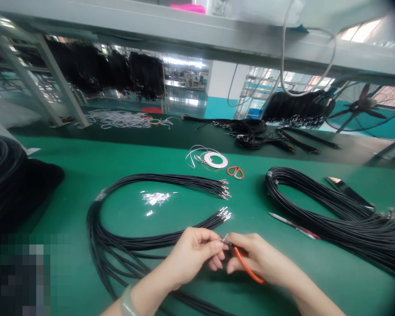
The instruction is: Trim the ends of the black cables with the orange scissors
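Observation:
My left hand pinches the tip of a black cable just in front of the looped cable bundle. In my right hand is an orange-handled cutting tool, its jaws meeting the cable tip between both hands. The black cable bundle curves round on the green mat, its stripped ends pointing right. Inside its loop lies a small pile of white pieces. Behind the bundle are a white coil and small orange-handled scissors.
A second black cable bundle lies on the right, with a pen beside it. Dark cables are heaped at the left edge. White strips and more cables lie at the back, under a metal shelf.

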Available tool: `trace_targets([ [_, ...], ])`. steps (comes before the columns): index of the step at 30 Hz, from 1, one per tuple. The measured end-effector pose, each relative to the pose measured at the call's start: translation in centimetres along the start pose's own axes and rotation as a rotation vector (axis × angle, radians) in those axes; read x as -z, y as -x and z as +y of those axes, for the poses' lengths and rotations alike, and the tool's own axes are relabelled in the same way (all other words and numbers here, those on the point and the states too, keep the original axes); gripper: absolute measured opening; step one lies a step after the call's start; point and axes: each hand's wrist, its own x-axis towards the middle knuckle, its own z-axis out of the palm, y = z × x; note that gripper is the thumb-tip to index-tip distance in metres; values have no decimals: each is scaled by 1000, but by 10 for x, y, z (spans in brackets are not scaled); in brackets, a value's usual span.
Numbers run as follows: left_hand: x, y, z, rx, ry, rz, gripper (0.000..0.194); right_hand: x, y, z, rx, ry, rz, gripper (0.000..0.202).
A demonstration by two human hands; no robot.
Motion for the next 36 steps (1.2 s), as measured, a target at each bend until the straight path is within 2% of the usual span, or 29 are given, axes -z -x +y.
trace_targets([
  [3, -1, 0, 3, -10, 48, 37, 31, 4, -1, 1, -37, -149, 30, 27],
  [8, -6, 1, 4, -52, 99, 154, 36, -3, -10, -6, 1, -448, 386, 28],
  [11, -7, 3, 0, -72, 142, 152, 40, -11, -14, -18, -22, -447, 475, 24],
  [14, -6, 2, -6, -95, 185, 154, 42, -12, -19, -29, -68, -342, 523, 22],
  [17, -3, -2, -9, -110, 218, 228, 43, -11, -28, -37, -88, -272, 586, 27],
  [20, -2, -4, -10, -114, 265, 265, 45, -13, -38, -37, -109, -342, 655, 34],
  [24, -3, -4, -12, -110, 351, 176, 55, -21, -39, -14, -146, -491, 667, 41],
  [28, -3, -4, -13, -74, 361, 94, 61, -27, -35, 5, -157, -652, 592, 41],
  [36, 2, -1, -3, -37, 305, 5, 53, -31, -40, -14, -130, -932, 550, 42],
])
